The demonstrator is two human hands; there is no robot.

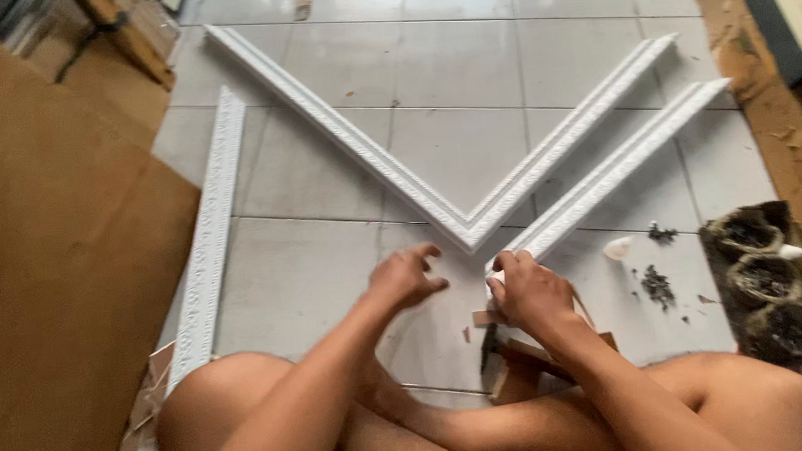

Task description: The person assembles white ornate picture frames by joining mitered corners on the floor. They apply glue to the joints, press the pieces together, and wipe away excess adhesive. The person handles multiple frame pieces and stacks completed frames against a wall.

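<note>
- Fingers of the left hand (pixel 405 277) are spread and pressed on the floor tile (pixel 306 277), nothing gripped.
- The end of a loose white moulding strip (pixel 616 169) is clasped by the right hand (pixel 527 292).
- A joined white frame corner (pixel 467 228) is seen just beyond both hands.

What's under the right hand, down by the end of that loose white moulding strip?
Under the right hand sit small brown wooden blocks and a dark tool piece on the tiled floor. The hand covers the moulding strip end, hiding any grip.

A picture-framing workshop floor: lengths of white ornate frame moulding (pixel 462 183) lie mitred on pale grey ceramic tiles (pixel 462 57), beside a large brown hardboard sheet (pixel 25 278) and a sawdust-strewn rough wooden plank (pixel 801 160).
</note>
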